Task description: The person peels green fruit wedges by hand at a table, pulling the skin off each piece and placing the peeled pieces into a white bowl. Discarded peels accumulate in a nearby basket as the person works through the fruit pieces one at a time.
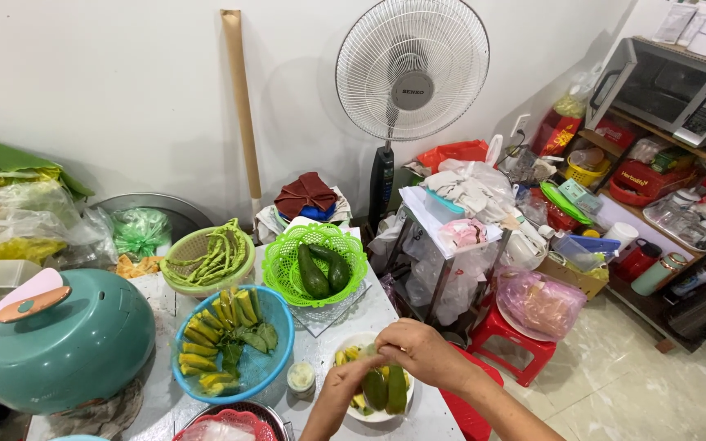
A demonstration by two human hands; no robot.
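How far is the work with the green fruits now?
Done: cut yellow-green pieces fill the blue basket. In hand: both hands, left hand and right hand, work on a green fruit over the white plate. Left: two whole green fruits lie in the green basket.

At twelve o'clock we see a white plastic fan [412,69] with a fine wire grille. The green basket [325,260] and blue basket [271,359] are glossy perforated plastic. At nine o'clock, the teal cooker lid [59,347] looks smooth and satiny. At three o'clock, the stool [507,339] is shiny red plastic.
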